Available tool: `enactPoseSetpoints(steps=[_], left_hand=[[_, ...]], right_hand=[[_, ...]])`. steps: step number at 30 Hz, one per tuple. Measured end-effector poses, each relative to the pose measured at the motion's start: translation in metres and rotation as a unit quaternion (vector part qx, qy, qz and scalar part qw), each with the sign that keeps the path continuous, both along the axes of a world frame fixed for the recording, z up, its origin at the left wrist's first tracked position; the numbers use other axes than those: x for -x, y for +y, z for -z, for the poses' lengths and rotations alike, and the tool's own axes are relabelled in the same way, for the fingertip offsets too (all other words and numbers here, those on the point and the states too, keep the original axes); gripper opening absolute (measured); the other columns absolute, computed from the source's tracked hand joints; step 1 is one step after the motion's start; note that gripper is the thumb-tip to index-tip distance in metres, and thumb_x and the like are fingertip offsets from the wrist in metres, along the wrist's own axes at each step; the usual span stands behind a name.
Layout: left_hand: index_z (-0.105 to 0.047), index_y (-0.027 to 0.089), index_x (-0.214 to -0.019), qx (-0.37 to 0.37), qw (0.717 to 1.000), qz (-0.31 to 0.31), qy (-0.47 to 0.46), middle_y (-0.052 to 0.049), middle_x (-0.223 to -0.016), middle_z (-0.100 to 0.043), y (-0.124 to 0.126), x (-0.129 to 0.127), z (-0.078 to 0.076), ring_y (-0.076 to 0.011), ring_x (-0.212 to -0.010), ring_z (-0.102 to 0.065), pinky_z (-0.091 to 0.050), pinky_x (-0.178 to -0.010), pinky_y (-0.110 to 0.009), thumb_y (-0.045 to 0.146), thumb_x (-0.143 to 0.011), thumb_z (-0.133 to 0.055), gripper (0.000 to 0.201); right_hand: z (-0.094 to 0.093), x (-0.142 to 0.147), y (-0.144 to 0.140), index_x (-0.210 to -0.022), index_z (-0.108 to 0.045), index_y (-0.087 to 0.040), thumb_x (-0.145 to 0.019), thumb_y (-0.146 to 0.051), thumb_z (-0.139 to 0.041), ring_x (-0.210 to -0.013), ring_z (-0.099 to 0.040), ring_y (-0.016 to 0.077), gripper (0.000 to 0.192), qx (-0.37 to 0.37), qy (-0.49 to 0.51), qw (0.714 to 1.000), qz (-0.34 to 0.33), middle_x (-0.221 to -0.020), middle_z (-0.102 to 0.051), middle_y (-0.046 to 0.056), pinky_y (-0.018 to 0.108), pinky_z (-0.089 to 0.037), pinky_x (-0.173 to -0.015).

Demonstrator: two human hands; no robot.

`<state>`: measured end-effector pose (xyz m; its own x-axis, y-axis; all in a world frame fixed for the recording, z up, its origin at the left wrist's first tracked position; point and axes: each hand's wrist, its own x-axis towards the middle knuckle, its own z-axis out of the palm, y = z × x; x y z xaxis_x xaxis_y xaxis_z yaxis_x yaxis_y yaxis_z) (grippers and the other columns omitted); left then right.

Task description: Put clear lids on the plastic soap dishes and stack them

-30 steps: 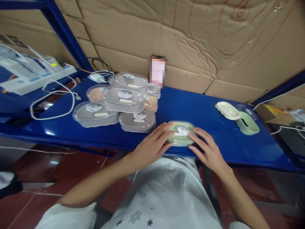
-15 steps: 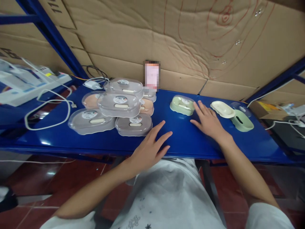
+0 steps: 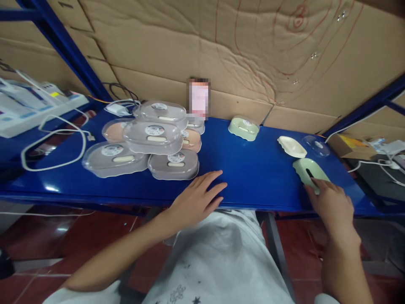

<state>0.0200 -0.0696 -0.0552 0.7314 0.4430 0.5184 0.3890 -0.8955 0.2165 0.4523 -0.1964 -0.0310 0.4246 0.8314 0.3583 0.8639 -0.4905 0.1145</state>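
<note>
My right hand point(image 3: 333, 207) is closed on the near end of an open green soap dish point(image 3: 316, 171) with a dark slot, its thumb along the near left side. Just beyond lie a cream oval tray point(image 3: 291, 146) and a clear lid point(image 3: 316, 145). My left hand point(image 3: 201, 196) hovers over or rests at the table's front edge, fingers spread, holding nothing. A lidded green soap dish point(image 3: 243, 128) sits by itself near the back. Left of my left hand is a pile of lidded grey soap dishes point(image 3: 152, 137), with peach ones point(image 3: 191, 140) among them.
A phone with a blurred screen point(image 3: 198, 99) leans on the cardboard wall point(image 3: 158, 50). White cables point(image 3: 53, 165) and a power strip point(image 3: 47, 112) occupy the left side. An open cardboard box point(image 3: 356, 147) stands at the far right of the blue table point(image 3: 253, 173).
My right hand has left the lidded green soap dish, which now sits slightly farther back, and moved right onto the open green one. That one has shifted toward me. My left hand stays nearly still.
</note>
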Motion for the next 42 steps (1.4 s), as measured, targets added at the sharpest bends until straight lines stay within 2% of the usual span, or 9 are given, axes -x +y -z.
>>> enactPoseSetpoints(steps=[3,8,11,16,19,25,33,39,42], left_hand=[[-0.059,0.020,-0.146,0.004,1.000,-0.001,0.006,-0.018,-0.160,-0.053,0.000,0.000,0.000,-0.0339,-0.143,-0.060,-0.057,-0.116,-0.055,0.029,-0.110,-0.056,0.038],[-0.050,0.022,-0.158,0.001,0.999,0.014,0.033,-0.016,-0.172,-0.042,0.001,0.000,-0.005,-0.0353,-0.157,-0.045,-0.049,-0.123,-0.055,0.033,-0.111,-0.056,0.048],[-0.055,0.023,-0.153,0.001,0.999,0.014,0.050,-0.014,-0.166,-0.052,0.001,0.000,-0.007,-0.0342,-0.156,-0.046,-0.040,-0.128,-0.058,0.034,-0.111,-0.055,0.044],[-0.063,0.024,-0.139,0.001,0.999,0.020,0.031,-0.015,-0.151,-0.062,0.001,0.002,-0.006,-0.0307,-0.143,-0.059,-0.048,-0.121,-0.055,0.025,-0.111,-0.052,0.030],[-0.065,0.022,-0.131,0.000,1.000,0.013,-0.002,-0.017,-0.151,-0.059,0.001,0.003,-0.004,-0.0327,-0.135,-0.063,-0.057,-0.111,-0.053,0.026,-0.109,-0.058,0.024],[-0.056,0.022,-0.145,0.011,0.999,0.003,-0.038,-0.019,-0.157,-0.053,0.000,0.001,-0.002,-0.0343,-0.144,-0.059,-0.057,-0.116,-0.054,0.028,-0.108,-0.061,0.037],[-0.039,0.023,-0.162,0.068,0.995,-0.042,-0.066,-0.021,-0.168,-0.041,-0.001,0.001,-0.001,-0.0359,-0.153,-0.051,-0.060,-0.116,-0.050,0.034,-0.105,-0.068,0.065],[-0.065,0.021,-0.126,0.016,0.997,0.013,-0.075,-0.013,-0.138,-0.065,0.003,0.002,-0.003,-0.0320,-0.144,-0.058,-0.053,-0.122,-0.052,0.026,-0.106,-0.067,0.021],[-0.064,0.021,-0.127,0.023,0.988,0.007,-0.154,-0.011,-0.127,-0.069,0.002,0.005,-0.003,-0.0270,-0.131,-0.066,-0.058,-0.116,-0.046,0.023,-0.105,-0.068,0.023]], right_hand=[[-0.001,0.047,-0.009,-0.136,-0.072,-0.026,-0.106,-0.049,-0.054,-0.115,-0.072,0.0402,0.042,-0.019,0.008,0.986,-0.164,-0.129,-0.077,0.016,0.057,-0.058,-0.090],[-0.016,0.089,0.040,-0.166,-0.043,-0.035,-0.111,-0.047,-0.050,-0.156,-0.049,0.0297,0.056,0.037,0.124,0.892,-0.433,-0.170,-0.049,0.008,0.056,-0.045,-0.124],[-0.012,0.073,0.084,-0.168,-0.039,-0.028,-0.111,-0.050,-0.047,-0.160,-0.043,0.0348,0.062,-0.020,0.104,0.928,-0.356,-0.172,-0.045,0.015,0.062,-0.040,-0.125],[0.010,0.037,0.111,-0.150,-0.060,-0.012,-0.106,-0.055,-0.053,-0.120,-0.069,0.0408,0.062,-0.032,0.055,0.982,-0.178,-0.128,-0.072,0.025,0.060,-0.056,-0.101],[0.019,0.034,0.098,-0.144,-0.065,-0.017,-0.104,-0.057,-0.059,-0.103,-0.071,0.0326,0.057,-0.092,0.103,0.968,-0.210,-0.122,-0.070,0.019,0.049,-0.060,-0.091],[0.023,0.057,0.078,-0.120,-0.076,-0.020,-0.109,-0.042,-0.054,-0.111,-0.073,0.0339,0.033,-0.130,0.105,0.955,-0.246,-0.120,-0.078,0.014,0.057,-0.054,-0.103],[0.005,0.145,0.061,-0.134,-0.069,-0.030,-0.108,-0.022,-0.059,-0.117,-0.074,0.0228,0.030,-0.125,0.216,0.835,-0.490,-0.125,-0.078,0.005,0.053,-0.046,-0.122],[0.013,0.137,0.065,-0.130,-0.073,-0.026,-0.107,-0.026,-0.061,-0.113,-0.073,0.0278,0.025,-0.181,0.163,0.895,-0.373,-0.120,-0.079,0.008,0.050,-0.055,-0.102],[0.015,0.130,0.066,-0.125,-0.074,-0.025,-0.109,-0.029,-0.057,-0.113,-0.072,0.0298,0.024,-0.141,0.159,0.908,-0.361,-0.119,-0.077,0.010,0.051,-0.057,-0.098]])
